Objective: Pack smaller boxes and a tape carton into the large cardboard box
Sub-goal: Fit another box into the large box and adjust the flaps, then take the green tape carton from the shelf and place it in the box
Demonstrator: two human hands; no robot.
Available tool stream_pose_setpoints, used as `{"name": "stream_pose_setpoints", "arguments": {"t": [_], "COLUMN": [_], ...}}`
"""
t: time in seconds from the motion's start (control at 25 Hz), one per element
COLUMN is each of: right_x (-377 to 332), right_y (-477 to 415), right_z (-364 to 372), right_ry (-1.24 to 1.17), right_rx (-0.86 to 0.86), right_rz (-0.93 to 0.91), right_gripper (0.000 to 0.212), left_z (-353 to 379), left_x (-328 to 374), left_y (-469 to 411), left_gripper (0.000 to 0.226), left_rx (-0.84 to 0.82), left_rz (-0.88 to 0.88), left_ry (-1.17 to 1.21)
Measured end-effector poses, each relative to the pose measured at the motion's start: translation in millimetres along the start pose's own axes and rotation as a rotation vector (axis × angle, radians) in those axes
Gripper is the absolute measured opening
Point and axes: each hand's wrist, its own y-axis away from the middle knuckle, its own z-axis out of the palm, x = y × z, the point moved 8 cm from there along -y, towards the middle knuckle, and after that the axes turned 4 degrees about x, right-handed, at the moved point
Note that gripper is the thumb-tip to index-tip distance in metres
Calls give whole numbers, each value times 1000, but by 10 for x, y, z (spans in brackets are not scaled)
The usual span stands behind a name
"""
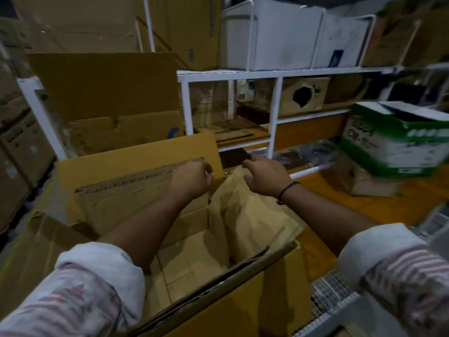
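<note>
The large cardboard box (267, 300) sits open right under you, both of your forearms stretched out over its bare floor. Behind it stands the white rack (274, 117), with a green-and-white carton (398, 142) off to your right. The far flap (136, 164) stands up; the right flap (245, 215) leans outward. Your left hand (190, 178) is curled up against the far flap's right edge, though I can't tell whether it's actually pinching it. Your right hand (267, 176), a dark cord (286, 190) on the wrist, hovers over the right flap, fingers loose and spread. The hands are near each other, not touching.
</note>
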Motion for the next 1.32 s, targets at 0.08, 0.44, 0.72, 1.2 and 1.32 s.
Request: {"name": "stream_pose_setpoints", "arguments": {"t": [0.08,0.44,0.72,1.2,1.32], "right_x": [358,2434,3743,4702,5013], "right_y": [229,1496,2330,2509,2388], "right_z": [-49,-295,-513,-256,-41], "right_ry": [-7,-110,-146,-185,-184], "right_rx": [9,49,85,119,123], "right_rz": [60,305,459,604,620], "right_gripper": [26,38,21,27,27], "left_z": [126,737,1198,1998,2236], "left_x": [415,2583,4026,4634,4858], "left_y": [-76,-420,-641,-1119,-1416], "left_gripper": [24,24,24,19,16], "left_rx": [-6,-14,-2,-86,-122], "left_rz": [22,122,188,23,43], "left_ry": [33,108,284,541,560]}}
